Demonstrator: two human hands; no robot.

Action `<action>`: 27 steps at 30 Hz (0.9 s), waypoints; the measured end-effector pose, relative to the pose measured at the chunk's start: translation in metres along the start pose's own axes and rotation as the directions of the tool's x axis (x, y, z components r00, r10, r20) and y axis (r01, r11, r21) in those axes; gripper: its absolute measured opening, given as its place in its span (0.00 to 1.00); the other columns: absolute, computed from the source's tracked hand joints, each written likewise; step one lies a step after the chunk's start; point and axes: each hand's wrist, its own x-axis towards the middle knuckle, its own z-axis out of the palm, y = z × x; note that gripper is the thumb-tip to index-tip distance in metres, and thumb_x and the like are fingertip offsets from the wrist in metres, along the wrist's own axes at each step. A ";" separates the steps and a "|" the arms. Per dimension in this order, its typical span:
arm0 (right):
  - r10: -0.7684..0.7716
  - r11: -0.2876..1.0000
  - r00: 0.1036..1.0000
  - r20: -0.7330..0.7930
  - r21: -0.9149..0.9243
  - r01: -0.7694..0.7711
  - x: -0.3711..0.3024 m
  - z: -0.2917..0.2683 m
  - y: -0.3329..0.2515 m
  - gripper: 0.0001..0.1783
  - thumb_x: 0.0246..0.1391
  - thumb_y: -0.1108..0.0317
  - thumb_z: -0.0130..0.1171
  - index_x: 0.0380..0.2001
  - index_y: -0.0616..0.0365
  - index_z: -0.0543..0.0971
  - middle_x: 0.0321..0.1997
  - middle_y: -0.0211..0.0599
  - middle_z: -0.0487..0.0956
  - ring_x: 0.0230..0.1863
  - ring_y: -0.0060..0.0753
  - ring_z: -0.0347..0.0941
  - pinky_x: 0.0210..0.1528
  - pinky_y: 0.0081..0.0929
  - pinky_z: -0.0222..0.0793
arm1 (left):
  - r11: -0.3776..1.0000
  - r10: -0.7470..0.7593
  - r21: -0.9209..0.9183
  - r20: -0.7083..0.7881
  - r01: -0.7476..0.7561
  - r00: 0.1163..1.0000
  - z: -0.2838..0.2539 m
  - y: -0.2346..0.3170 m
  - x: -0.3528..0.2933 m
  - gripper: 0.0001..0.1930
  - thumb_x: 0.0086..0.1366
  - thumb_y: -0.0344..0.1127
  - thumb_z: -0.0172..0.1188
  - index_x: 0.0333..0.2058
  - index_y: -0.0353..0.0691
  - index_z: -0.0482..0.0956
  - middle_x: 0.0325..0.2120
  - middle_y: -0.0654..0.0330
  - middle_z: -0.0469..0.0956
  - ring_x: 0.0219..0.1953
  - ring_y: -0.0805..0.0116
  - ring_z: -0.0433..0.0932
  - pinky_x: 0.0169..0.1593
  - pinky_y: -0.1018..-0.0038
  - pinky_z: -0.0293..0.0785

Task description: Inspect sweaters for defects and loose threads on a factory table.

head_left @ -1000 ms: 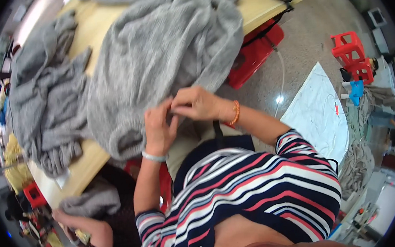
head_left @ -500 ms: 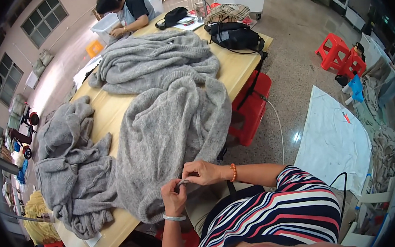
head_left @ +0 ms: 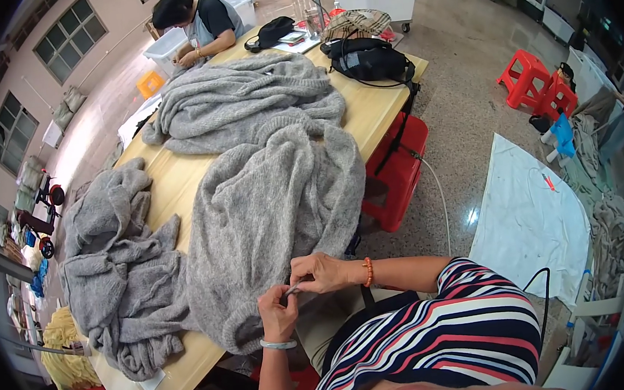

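Note:
A grey knitted sweater lies spread on the table, its ribbed edge drooping over the near side toward my lap. Beside that edge, my left hand pinches a small fold of grey knit between thumb and fingers. My right hand meets it from the right, its fingertips closed on the same fold. The hands nearly touch, and their fingers hide most of the pinched part. Whether the fold belongs to this sweater, I cannot tell for certain. Farther up the table rests a heap of grey knitwear; darker grey knitted pieces lie to the left.
The wooden table reaches away from me; a black bag sits at its far right. Across it, a person works with bent head. A red stool stands by the right edge. White cloth covers some floor.
Both hands keep their pinch in almost the same place, with only a slight shift of the fingers. The whole view has moved a little.

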 end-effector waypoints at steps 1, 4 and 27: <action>-0.043 0.999 0.999 -0.025 -0.033 0.042 0.000 0.002 0.000 0.07 0.48 0.71 0.61 0.32 0.62 0.79 0.30 0.39 0.74 0.32 0.37 0.75 0.34 0.29 0.70 | 0.996 0.021 0.082 0.017 -0.023 1.000 0.001 0.000 0.000 0.03 0.51 0.26 0.60 0.26 0.38 0.78 0.20 0.56 0.76 0.24 0.56 0.76 0.34 0.66 0.69; 0.025 0.995 1.000 -0.015 -0.099 -0.026 -0.002 0.006 0.002 0.08 0.49 0.68 0.60 0.30 0.61 0.76 0.35 0.42 0.76 0.37 0.46 0.76 0.39 0.35 0.71 | 0.965 0.128 0.235 -0.018 -0.120 0.992 0.004 0.009 0.000 0.05 0.48 0.27 0.61 0.26 0.41 0.78 0.21 0.58 0.75 0.28 0.55 0.75 0.39 0.63 0.65; 0.069 0.995 0.994 0.082 -0.073 -0.063 -0.007 0.009 0.025 0.07 0.49 0.74 0.56 0.33 0.63 0.76 0.34 0.45 0.75 0.36 0.48 0.75 0.40 0.36 0.71 | 0.972 -0.065 0.230 0.065 0.049 0.996 0.000 -0.013 0.012 0.12 0.53 0.23 0.58 0.38 0.40 0.80 0.31 0.59 0.81 0.26 0.61 0.75 0.35 0.68 0.69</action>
